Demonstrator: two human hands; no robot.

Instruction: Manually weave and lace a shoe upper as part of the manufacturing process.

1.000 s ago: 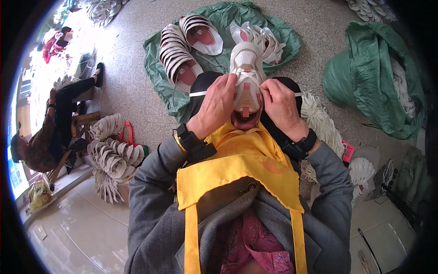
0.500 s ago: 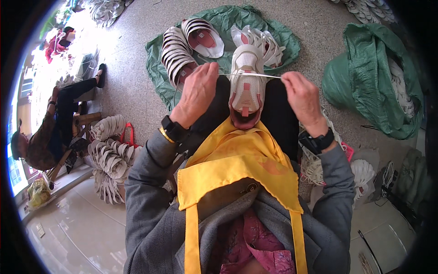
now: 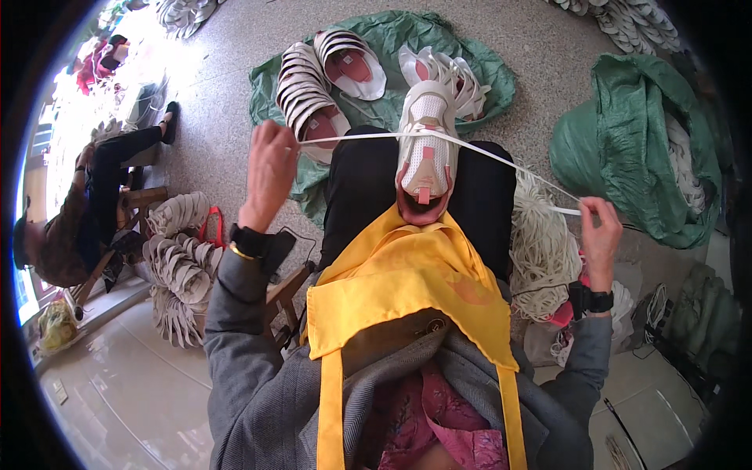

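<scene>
A white and pink shoe upper rests between my knees, its pink-lined opening toward my yellow apron. A white shoelace passes through it near the toe end and stretches out to both sides. My left hand is closed on the lace's left part, above my left knee's outer side. Out to the right, my right hand pinches the other part between thumb and fingertips, and a short end sticks out to the left of the fingers.
Rows of nested shoe uppers lie on a green sheet ahead. A hank of white laces hangs by my right knee. A green sack stands at right. At left, a seated person is near stacked uppers.
Both hands have moved apart, the left one leftward and the right one right and nearer me. Longer stretches of lace now show on both sides of the shoe upper.
</scene>
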